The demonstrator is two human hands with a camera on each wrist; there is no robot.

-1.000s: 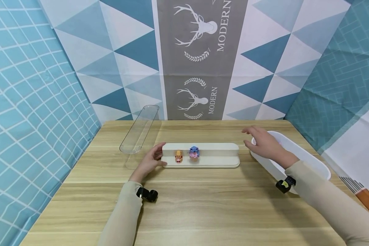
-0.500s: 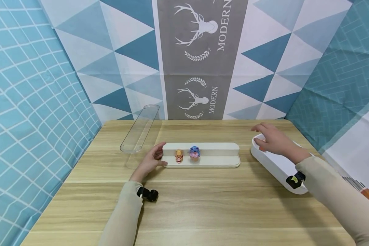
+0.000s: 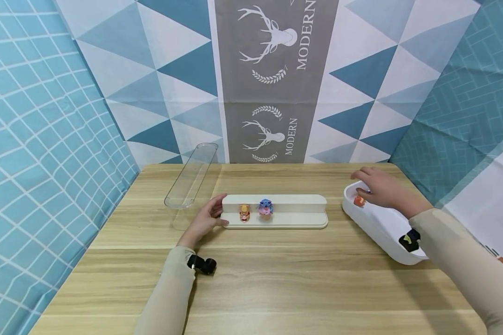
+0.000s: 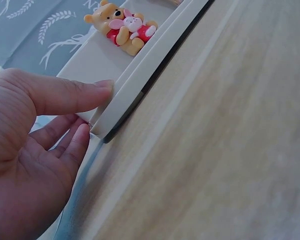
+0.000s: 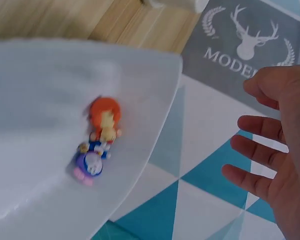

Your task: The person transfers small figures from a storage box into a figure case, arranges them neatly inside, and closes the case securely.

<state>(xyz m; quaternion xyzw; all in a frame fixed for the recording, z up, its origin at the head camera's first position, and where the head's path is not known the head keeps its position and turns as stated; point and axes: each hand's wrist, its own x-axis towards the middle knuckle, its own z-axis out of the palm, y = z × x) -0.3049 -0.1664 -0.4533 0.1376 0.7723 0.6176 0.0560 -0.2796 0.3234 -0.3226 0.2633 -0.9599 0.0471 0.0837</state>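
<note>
White stepped stand (image 3: 274,211) at table centre; left hand (image 3: 204,219) at its 9 o'clock end, straight fingers touching, gripping nothing. Right hand (image 3: 381,190) spread wide, empty, over white tray (image 3: 377,228) at 3 o'clock, near orange-haired figurine (image 5: 104,118).

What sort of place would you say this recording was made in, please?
Probably a staged tabletop set rather than a lived-in room: a wooden table is boxed in by hung patterned backdrop cloths, and small toy figurines stand on a white stepped display stand beside a white tray.
</note>
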